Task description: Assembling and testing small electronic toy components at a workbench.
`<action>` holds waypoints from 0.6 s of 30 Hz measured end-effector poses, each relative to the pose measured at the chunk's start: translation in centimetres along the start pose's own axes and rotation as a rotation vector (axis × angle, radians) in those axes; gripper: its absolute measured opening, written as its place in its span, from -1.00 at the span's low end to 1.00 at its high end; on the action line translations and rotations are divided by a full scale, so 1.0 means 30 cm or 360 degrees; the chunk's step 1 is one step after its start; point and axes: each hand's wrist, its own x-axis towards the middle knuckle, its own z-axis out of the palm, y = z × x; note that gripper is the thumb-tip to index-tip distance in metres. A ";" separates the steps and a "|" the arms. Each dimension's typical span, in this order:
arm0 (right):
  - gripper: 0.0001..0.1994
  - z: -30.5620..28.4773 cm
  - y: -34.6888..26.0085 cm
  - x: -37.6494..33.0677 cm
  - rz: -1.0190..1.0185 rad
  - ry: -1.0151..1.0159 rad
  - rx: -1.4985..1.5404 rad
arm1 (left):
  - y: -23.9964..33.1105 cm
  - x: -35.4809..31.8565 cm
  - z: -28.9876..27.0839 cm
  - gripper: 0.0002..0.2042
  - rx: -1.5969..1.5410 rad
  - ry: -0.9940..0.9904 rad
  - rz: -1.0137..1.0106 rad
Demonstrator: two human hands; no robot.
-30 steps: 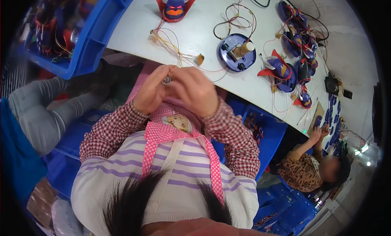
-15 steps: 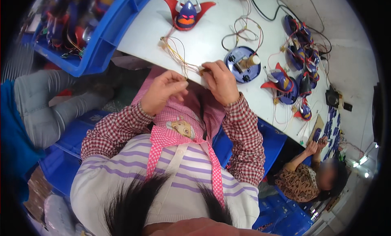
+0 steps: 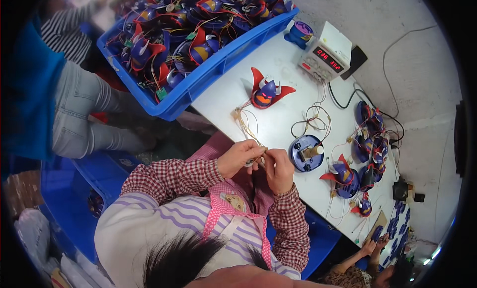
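My left hand point(image 3: 239, 157) and my right hand point(image 3: 279, 170) meet just below the edge of the white table point(image 3: 278, 79), pinching a small metal part with thin yellow wires point(image 3: 247, 127) that trail up onto the table. The wires lead to a red and purple winged toy head point(image 3: 267, 92) standing on the table. Right of my right hand lies a round blue base with a small motor point(image 3: 305, 153). Both sleeves are red checked.
A blue crate point(image 3: 198, 37) full of wired toy heads sits at the table's far left. A white power supply with a red display point(image 3: 328, 52) stands at the back. More toy heads point(image 3: 365, 139) cluster at the right. A seated person in grey trousers point(image 3: 89, 114) is at left; another person's hands point(image 3: 372, 246) at lower right.
The view has swung up and left, bringing the crate and power supply into sight. My hands, briefly apart half a second ago, have come back together on the small wired part.
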 end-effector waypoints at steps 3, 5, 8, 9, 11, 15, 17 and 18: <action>-0.82 -0.003 0.006 -0.010 -0.0093 0.0022 -0.0077 | -0.002 0.014 0.001 -0.86 0.0035 0.0013 -0.0003; -0.82 -0.006 0.008 -0.016 -0.0058 -0.0011 -0.0009 | -0.007 0.023 -0.005 -0.86 0.0073 0.0035 -0.0007; -0.82 -0.006 0.015 -0.023 -0.0002 -0.0013 0.0048 | -0.012 0.029 -0.002 -0.87 0.0109 0.0038 0.0013; -0.81 -0.005 0.018 -0.027 0.0035 0.0001 0.0072 | -0.015 0.031 0.001 -0.87 0.0125 0.0031 0.0035; -0.80 -0.006 0.022 -0.035 0.0114 0.0031 0.0116 | -0.020 0.036 0.006 -0.87 0.0157 0.0014 0.0075; -0.81 0.000 0.017 -0.034 0.0083 0.0065 0.0092 | -0.018 0.030 0.011 -0.88 0.0212 0.0054 0.0097; -0.81 -0.002 0.022 -0.030 0.0096 0.0088 0.0072 | -0.013 0.036 0.020 -0.88 0.0233 0.0048 0.0082; -0.81 -0.006 0.026 -0.029 0.0074 0.0117 0.0065 | -0.009 0.042 0.028 -0.88 0.0238 0.0045 0.0101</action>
